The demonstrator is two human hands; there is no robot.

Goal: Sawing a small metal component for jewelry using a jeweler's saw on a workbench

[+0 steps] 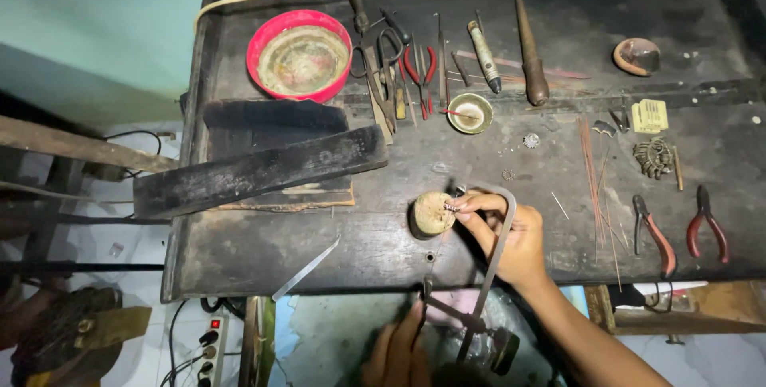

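- Two bare hands are at work at the near edge of the dark, worn surface [263, 251].
- The right hand [511, 235] has its fingers [472, 205] pinched narrow on a small metal piece [451, 207], pressing it against the round wooden peg [432, 214] that stands near the surface's front edge.
- The left hand [396, 351] is below the edge, fingers curled around the lower end of a jeweller's saw frame [487, 275]; the grip itself is partly cut off by the bottom of the view, so how tightly it closes I cannot tell.
- The saw frame's long axis runs nearly upright in the view, from the handle at the bottom up to its bend just beside the right hand's knuckles; its thin blade is hard to make out against the dark wood.
- The small metal piece is too tiny to read for shape; it looks coiled or ribbed and lies roughly crosswise, pointing toward the peg.
- A flat metal blade [306, 269] lies aslant to the left of the peg.
- Two red-handled pliers [678, 227] lie well apart to the right.
- A red bowl [298, 53] sits at the far left of the surface, and a small brass cup [469, 112] sits near the row of tools at the back.
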